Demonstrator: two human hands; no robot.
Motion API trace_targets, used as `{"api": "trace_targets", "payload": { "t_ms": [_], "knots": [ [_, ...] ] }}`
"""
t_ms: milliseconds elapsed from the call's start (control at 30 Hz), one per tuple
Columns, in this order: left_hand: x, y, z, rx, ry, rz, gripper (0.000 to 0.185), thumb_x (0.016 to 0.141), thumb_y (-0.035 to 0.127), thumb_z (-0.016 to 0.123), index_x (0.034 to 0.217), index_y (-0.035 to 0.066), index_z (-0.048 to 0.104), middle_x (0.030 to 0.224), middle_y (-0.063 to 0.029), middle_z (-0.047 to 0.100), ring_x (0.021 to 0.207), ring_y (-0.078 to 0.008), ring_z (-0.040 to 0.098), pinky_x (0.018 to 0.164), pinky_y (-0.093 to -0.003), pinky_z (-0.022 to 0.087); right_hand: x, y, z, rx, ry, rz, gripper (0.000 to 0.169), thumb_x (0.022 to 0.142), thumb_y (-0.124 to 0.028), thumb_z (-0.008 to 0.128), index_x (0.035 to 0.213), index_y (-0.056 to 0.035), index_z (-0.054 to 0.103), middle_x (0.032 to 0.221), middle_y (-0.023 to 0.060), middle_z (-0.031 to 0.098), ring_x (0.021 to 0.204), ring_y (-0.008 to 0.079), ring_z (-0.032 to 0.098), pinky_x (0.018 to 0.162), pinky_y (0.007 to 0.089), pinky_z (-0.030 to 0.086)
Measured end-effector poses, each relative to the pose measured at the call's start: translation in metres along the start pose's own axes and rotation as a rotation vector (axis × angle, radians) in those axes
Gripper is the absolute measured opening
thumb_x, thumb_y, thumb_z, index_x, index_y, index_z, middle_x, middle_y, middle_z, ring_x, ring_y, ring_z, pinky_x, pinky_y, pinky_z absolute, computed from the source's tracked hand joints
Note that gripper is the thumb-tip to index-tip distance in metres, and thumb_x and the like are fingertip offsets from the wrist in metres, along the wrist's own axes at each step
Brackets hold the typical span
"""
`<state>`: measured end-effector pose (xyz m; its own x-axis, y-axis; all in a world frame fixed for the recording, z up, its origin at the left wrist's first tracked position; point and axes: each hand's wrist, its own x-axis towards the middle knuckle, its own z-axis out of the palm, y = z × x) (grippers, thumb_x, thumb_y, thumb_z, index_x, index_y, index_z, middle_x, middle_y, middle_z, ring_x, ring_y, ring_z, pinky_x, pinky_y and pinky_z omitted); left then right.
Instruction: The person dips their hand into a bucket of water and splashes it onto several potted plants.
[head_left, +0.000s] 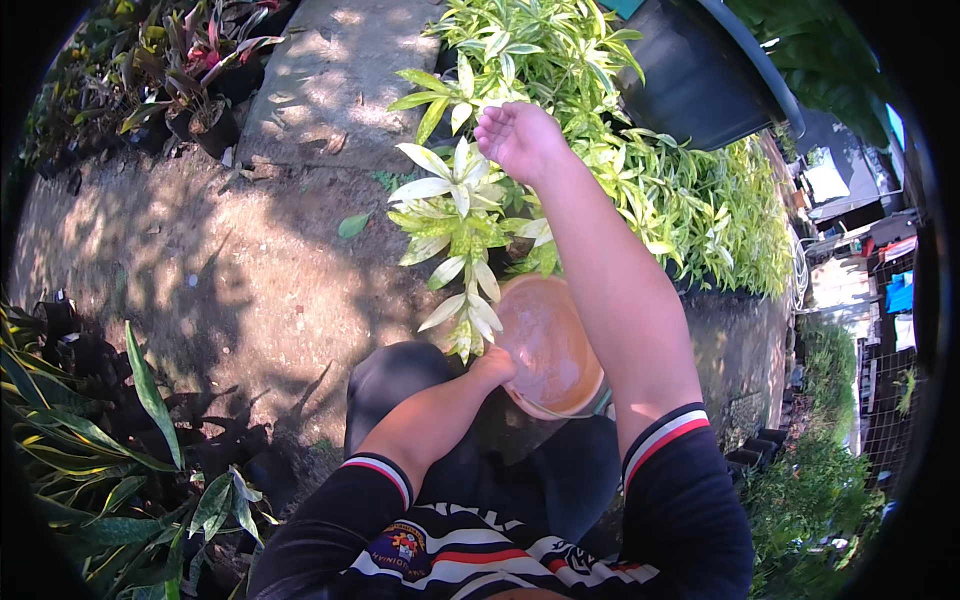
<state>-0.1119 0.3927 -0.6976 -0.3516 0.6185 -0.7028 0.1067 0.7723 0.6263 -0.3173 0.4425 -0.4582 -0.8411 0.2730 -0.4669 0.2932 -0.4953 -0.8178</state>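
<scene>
My left hand (493, 366) closes on the near-left rim of an orange plastic bucket (551, 307) with a thin handle. The bucket stands close in front of my knees. Pale patches mark its inside; whether it holds liquid is unclear. My right hand (519, 141) is raised above leafy potted plants, its fingers half curled. No object shows in it, but the inside of the curl is partly hidden. Just left of the bucket, a yellow-green spotted plant (469, 232) spreads whitish leaves, the lowest of them beside my left hand.
Dense variegated shrubs (705, 202) fill the far right, below a large black tub (697, 75). Snake plants (82, 450) crowd the near left. Red-leaved potted plants (199, 82) line the far left. Shaded bare soil (285, 270) and a concrete slab (337, 82) lie between.
</scene>
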Motion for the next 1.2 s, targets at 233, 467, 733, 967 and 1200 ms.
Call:
{"api": "trace_targets", "payload": {
  "t_ms": [233, 467, 733, 967, 1200],
  "knots": [
    [0.000, 0.000, -0.002, 0.041, -0.057, 0.003, 0.045, 0.075, 0.025, 0.041, 0.108, -0.005, 0.045, 0.114, -0.0183, 0.043, 0.095, -0.0242, 0.049, 0.080, -0.0329, 0.039, -0.004, -0.004, 0.016, -0.193, -0.066, -0.049, 0.021, 0.083, -0.016, 0.034, 0.076, -0.0004, 0.046, 0.070, 0.0090, 0.050, 0.063, 0.0184, 0.050, 0.057, 0.0284, 0.044],
    [0.007, -0.001, 0.004, -0.094, -0.012, -0.047, 0.043, 0.075, 0.024, 0.040, 0.107, -0.003, 0.047, 0.114, -0.0183, 0.044, 0.103, -0.0268, 0.047, 0.085, -0.0338, 0.037, -0.011, -0.005, 0.018, -0.650, -0.061, -0.291, 0.028, 0.083, -0.021, 0.037, 0.076, 0.0021, 0.051, 0.068, 0.0081, 0.053, 0.057, 0.0157, 0.053, 0.054, 0.0259, 0.045],
    [0.008, -0.008, 0.005, -0.054, 0.025, -0.026, 0.040, 0.076, 0.025, 0.039, 0.101, -0.003, 0.051, 0.108, -0.0190, 0.049, 0.098, -0.0270, 0.050, 0.082, -0.0336, 0.039, -0.027, 0.014, -0.034, -1.390, 0.026, -0.750, 0.029, 0.081, -0.022, 0.041, 0.074, 0.0015, 0.056, 0.067, 0.0062, 0.057, 0.063, 0.0150, 0.055, 0.060, 0.0279, 0.042],
    [0.001, -0.001, 0.005, -0.028, 0.071, -0.055, 0.043, 0.078, 0.028, 0.039, 0.105, -0.004, 0.048, 0.108, -0.0216, 0.048, 0.101, -0.0276, 0.048, 0.087, -0.0349, 0.036, -0.063, 0.153, -0.196, -0.391, 0.340, -0.296, 0.022, 0.084, -0.019, 0.040, 0.077, -0.0022, 0.052, 0.065, 0.0030, 0.054, 0.055, 0.0099, 0.052, 0.047, 0.0198, 0.040],
    [0.008, -0.013, 0.006, -0.017, 0.015, -0.075, 0.045, 0.080, 0.030, 0.038, 0.104, -0.007, 0.047, 0.106, -0.0244, 0.047, 0.097, -0.0305, 0.050, 0.084, -0.0356, 0.038, -0.098, 0.279, -0.299, -0.291, 0.587, 0.218, 0.020, 0.079, -0.020, 0.042, 0.074, -0.0038, 0.052, 0.062, 0.0035, 0.053, 0.049, 0.0108, 0.051, 0.039, 0.0237, 0.037]
  ]
}}
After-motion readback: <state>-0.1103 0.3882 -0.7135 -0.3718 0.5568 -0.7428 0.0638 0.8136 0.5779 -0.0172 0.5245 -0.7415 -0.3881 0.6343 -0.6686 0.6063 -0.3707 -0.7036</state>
